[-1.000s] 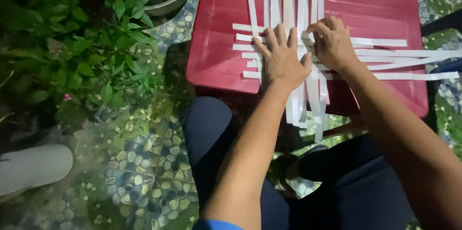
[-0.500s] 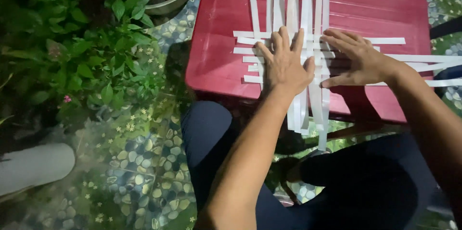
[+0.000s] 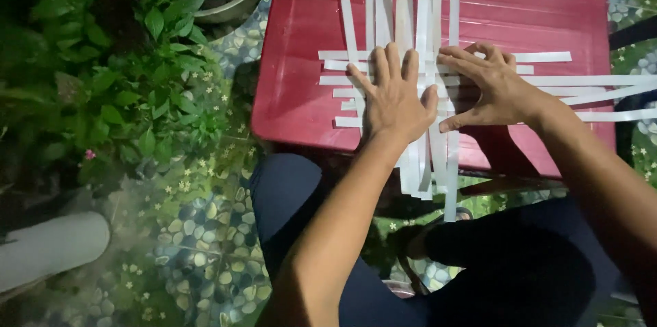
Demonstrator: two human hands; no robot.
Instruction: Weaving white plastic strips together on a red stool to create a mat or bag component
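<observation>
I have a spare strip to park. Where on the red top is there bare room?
Bare red shows on the red top left of the white strips, and at the far right corner. The middle is crowded: the left hand and right hand press flat on the crossed strips.

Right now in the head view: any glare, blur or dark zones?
Head view: harsh frontal light, white strips near blown out; both hands, left hand and right hand, sharp; red table sheeny; plants at left fall into dark shadow; corners dim.
</observation>
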